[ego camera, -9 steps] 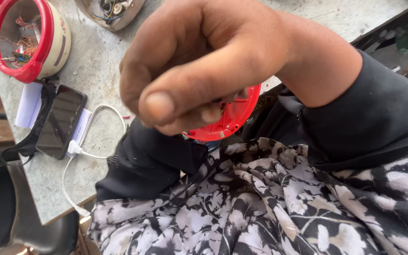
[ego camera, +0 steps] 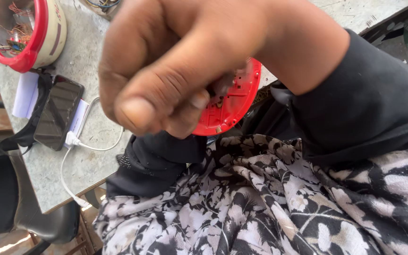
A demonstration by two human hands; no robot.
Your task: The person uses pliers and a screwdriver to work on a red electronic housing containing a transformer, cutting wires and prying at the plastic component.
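The grey stone-patterned bench (ego camera: 86, 56) fills the upper left of the view, its near edge running down to the lower left. Below it, black-and-white flowered cloth (ego camera: 270, 203) lies across the person's lap and takes up the whole lower right.

One hand (ego camera: 185, 61) sits very close to the camera and is blurred, reaching in from the right out of a black sleeve (ego camera: 378, 113). Which hand it is cannot be told for certain, though the arm comes from the person's right side. Its fingers (ego camera: 140, 111) are curled tightly inward with the thumb to the front — pinched shut around the edge of a round red plastic part (ego camera: 232, 104), which is held up above the lap, just off the bench's near edge. The red part shows its inner face, with small ribs and holes. A second black sleeve (ego camera: 152, 160) lies below the hand; the hand at its end is hidden.

On the bench at top left stands a cream bowl-shaped housing with a red rim (ego camera: 29, 33), with thin wires inside it. Nearer, a dark phone (ego camera: 58, 113) rests on white paper (ego camera: 24, 97) — a white cable (ego camera: 90, 146) loops from beside it and trails off the bench edge. A black chair (ego camera: 5, 198) stands at the lower left.
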